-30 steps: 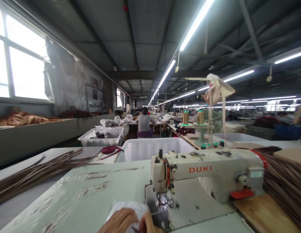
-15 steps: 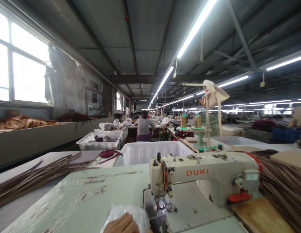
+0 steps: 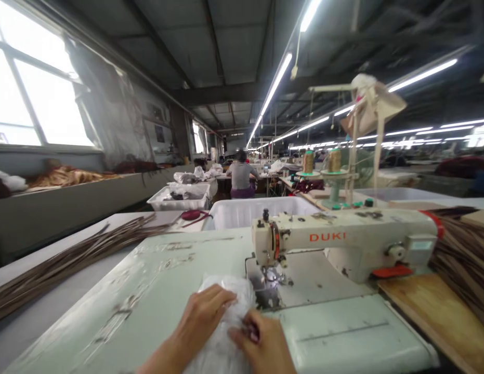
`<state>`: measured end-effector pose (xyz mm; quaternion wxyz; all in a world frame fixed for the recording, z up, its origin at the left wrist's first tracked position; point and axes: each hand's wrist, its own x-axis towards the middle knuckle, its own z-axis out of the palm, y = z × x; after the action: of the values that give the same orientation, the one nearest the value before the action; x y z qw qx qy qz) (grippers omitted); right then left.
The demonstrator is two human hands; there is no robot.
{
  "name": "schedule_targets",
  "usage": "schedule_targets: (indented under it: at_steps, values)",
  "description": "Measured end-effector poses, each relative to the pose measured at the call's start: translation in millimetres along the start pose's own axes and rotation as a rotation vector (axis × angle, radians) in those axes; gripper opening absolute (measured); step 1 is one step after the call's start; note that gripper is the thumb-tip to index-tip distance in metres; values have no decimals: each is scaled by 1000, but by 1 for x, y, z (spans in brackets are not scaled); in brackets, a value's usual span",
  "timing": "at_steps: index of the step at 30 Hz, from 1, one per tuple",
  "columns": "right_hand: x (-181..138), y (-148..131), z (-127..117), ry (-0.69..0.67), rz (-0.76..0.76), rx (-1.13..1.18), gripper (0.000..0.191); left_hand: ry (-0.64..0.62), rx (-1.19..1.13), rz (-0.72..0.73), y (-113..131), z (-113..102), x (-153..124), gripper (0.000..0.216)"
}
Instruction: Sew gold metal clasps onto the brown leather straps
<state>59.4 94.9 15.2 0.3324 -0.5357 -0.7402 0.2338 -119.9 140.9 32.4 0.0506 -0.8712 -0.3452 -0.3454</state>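
A clear crumpled plastic bag lies on the pale green sewing table, just left of the needle of a cream DUKI sewing machine. My left hand rests on top of the bag, fingers curled over it. My right hand pinches the bag's near edge, with a small dark thing between the fingertips that I cannot make out.
A bundle of brown strips lies at the left, another at the right beside a wooden board. A white tub stands behind the machine, thread cones on a stand. A seated person works further back.
The camera has tilted down, so both hands and more of the bag now show. The right hand has come onto the bag's near edge.
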Motion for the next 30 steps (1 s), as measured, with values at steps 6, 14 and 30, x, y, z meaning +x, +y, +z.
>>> schedule_targets:
  at_steps: [6,14,30]
  values:
    - [-1,14,-14,88,-44,-157,37,3,-109,-57,0,4,-3,18]
    - [13,9,-16,96,-121,-516,28,82,-132,-43,-4,5,-8,22]
    - [23,1,-24,154,-209,-601,27,80,-41,-119,-5,8,-14,24]
